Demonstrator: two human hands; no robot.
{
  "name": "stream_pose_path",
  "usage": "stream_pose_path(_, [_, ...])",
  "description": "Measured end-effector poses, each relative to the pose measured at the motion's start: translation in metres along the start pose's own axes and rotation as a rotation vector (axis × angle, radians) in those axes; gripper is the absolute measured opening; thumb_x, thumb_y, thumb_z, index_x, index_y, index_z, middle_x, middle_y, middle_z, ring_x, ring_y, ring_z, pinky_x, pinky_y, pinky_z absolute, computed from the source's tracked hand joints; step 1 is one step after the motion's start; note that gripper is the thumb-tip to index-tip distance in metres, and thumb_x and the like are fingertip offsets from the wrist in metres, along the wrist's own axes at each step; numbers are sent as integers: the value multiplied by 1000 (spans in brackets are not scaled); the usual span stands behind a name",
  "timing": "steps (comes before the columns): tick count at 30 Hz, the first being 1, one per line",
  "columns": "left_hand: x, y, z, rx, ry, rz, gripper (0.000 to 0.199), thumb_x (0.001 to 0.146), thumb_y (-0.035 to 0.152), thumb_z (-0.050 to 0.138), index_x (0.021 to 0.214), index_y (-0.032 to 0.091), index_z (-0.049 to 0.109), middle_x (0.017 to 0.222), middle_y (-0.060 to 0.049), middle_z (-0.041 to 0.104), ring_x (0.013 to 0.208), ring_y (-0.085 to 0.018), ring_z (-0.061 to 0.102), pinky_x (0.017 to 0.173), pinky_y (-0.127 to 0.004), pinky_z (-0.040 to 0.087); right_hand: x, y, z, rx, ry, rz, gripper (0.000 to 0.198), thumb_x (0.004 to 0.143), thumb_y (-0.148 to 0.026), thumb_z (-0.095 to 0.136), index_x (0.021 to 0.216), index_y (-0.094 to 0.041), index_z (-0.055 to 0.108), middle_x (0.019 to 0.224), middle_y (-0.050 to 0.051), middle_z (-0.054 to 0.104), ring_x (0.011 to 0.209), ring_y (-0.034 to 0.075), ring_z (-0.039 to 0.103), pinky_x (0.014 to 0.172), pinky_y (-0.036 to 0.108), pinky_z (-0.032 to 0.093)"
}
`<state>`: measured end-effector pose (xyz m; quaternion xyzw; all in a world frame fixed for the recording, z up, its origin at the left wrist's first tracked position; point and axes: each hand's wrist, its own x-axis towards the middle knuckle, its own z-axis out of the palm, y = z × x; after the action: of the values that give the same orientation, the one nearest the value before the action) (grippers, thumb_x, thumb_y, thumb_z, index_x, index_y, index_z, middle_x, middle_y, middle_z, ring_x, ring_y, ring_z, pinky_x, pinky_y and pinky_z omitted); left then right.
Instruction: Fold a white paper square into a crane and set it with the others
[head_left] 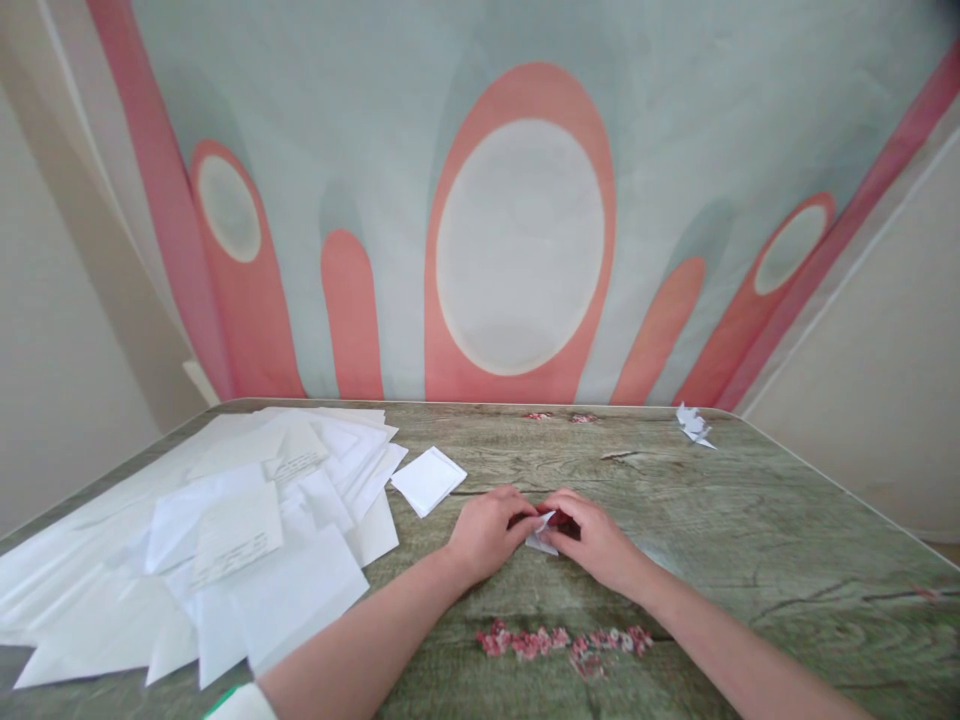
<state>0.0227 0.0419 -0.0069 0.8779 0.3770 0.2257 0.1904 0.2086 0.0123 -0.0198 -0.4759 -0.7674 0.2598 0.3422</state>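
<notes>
Near the middle of the table, a small folded piece of white paper (541, 541) sits between my two hands. My left hand (491, 530) pinches its left side with thumb and fingers. On the other side, my right hand (589, 535) has its fingers closed on the paper too. A pointed tip of the paper shows between the fingertips; the rest of its shape is partly hidden by them. Just beyond my left hand lies a square stack of white paper (430, 482), touched by neither hand.
A large spread of loose white paper sheets (292, 590) covers the table's left side, some with printed lines. Small folded paper pieces (694, 425) stand at the far right corner. The wood-patterned tabletop (750, 520) meets a patterned backdrop (390, 150) at its far edge.
</notes>
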Motion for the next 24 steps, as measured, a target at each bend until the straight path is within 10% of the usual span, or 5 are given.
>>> stream_pose_path(13, [-3, 6, 4, 209, 36, 58, 26, 90, 28, 38, 86, 20, 63, 85, -3, 62, 80, -16, 58, 72, -25, 44, -5, 3, 3, -16, 106, 19, 19, 71, -14, 59, 66, -20, 41, 81, 0, 53, 73, 14, 51, 68, 27, 41])
stream_pose_path(24, [-3, 6, 4, 163, 57, 38, 22, 89, 26, 41, 85, 20, 62, 84, -3, 62, 79, -15, 58, 71, -23, 43, -8, -5, 7, -60, 66, -7, 9, 75, -21, 59, 67, -18, 56, 88, 3, 54, 83, 16, 54, 76, 28, 42])
